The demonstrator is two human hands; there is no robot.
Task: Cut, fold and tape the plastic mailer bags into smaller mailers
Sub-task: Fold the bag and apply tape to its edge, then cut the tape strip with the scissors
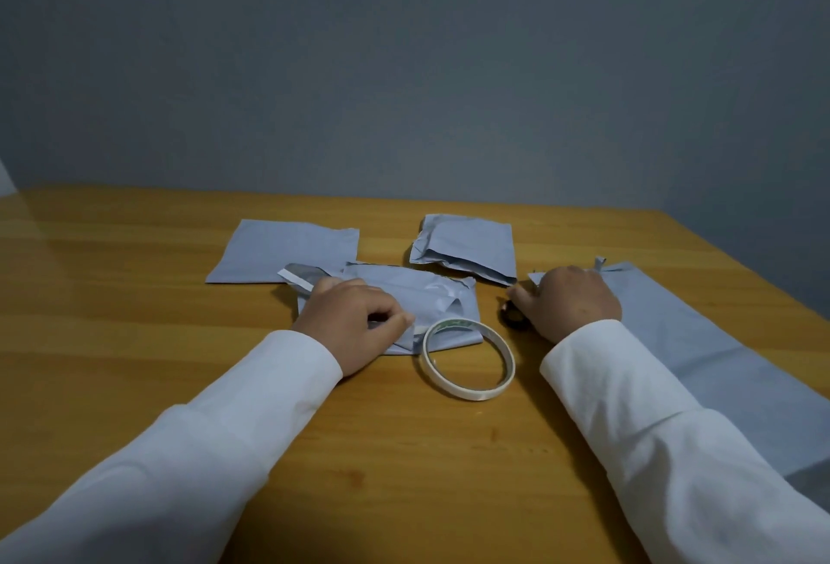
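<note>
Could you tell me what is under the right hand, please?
The right hand rests on a corner of the large mailer. A small dark object shows at its fingertips. The hand covers the rest, so I cannot identify it.

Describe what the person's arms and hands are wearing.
Both arms are covered by long white fabric sleeves, loose and creased, with plain cuffs ending at the wrists. The left hand and right hand are bare: no gloves, and no watch or markings show.

wooden table (134, 294), grey mailers (287, 256), tape roll (467, 388)
</note>
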